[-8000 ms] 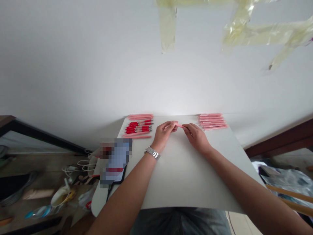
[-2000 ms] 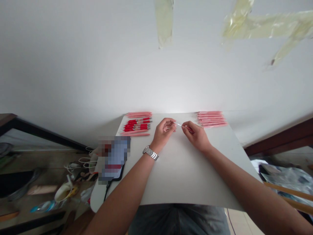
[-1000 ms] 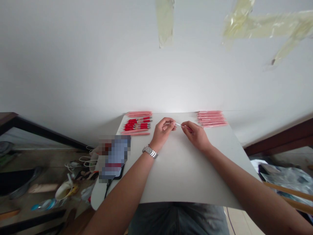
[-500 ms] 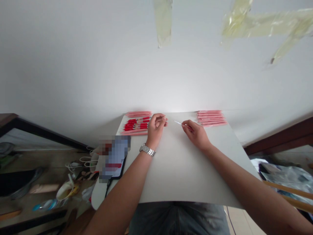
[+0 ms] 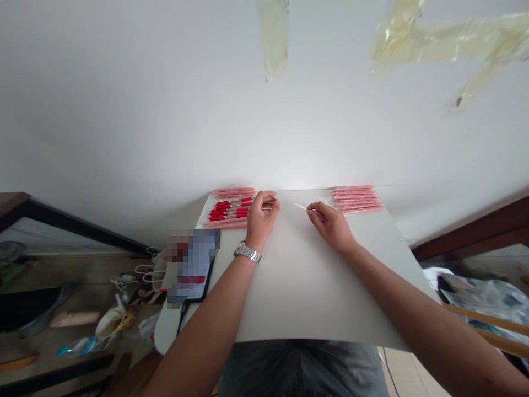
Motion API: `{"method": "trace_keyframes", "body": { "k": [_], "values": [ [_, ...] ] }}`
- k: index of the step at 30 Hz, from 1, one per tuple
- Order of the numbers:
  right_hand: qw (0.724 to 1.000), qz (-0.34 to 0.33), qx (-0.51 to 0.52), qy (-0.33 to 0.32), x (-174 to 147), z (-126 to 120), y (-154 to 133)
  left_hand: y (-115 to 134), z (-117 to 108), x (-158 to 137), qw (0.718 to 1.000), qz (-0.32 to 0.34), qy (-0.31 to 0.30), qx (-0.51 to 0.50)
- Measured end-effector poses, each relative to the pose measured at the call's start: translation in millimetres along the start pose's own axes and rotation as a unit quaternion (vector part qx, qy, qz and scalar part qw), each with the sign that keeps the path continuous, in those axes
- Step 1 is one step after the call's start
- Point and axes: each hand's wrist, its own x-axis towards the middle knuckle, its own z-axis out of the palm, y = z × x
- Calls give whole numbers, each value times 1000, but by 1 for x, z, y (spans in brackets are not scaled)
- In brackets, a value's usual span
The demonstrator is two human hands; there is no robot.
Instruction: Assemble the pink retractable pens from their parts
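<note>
My right hand (image 5: 328, 223) is closed in a pinch on a slender pen refill (image 5: 300, 207). Its pale, thin end sticks out leftward over the white table, and the rest is covered by my fingers. To the left, my left hand (image 5: 263, 214) is raised with its fingers curled and the thumb bent inward. A small pale streak shows among those fingers, too small to name. Beside and partly behind my left hand lie red pens (image 5: 229, 211) in a row. Bundled pink sticks (image 5: 357, 198), perhaps refills, lie beyond my right hand.
The white table (image 5: 314, 292) stands against the wall. More pink sticks (image 5: 233, 193) lie at its back left corner, and others (image 5: 225, 224) in front of the red pens. A blurred-out phone (image 5: 200, 264) with a cable (image 5: 182, 317) rests at the left edge.
My left hand has shifted slightly left, away from the refill's tip, and its fingers have curled further in. My right hand and the refill have hardly moved.
</note>
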Motion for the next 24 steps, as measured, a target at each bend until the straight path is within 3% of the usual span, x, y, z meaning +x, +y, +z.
{"method": "trace_keyframes", "body": {
  "k": [10, 14, 24],
  "values": [
    [1000, 5, 1, -3, 0, 0, 0, 8, -1, -5, 977, 85, -50, 187],
    [1000, 0, 0, -1, 0, 1, 2, 3, 0, -7, 960, 83, -66, 257],
    [1000, -3, 2, 0, 0, 2, 4, -5, -1, -7, 941, 85, -57, 324]
  ]
}}
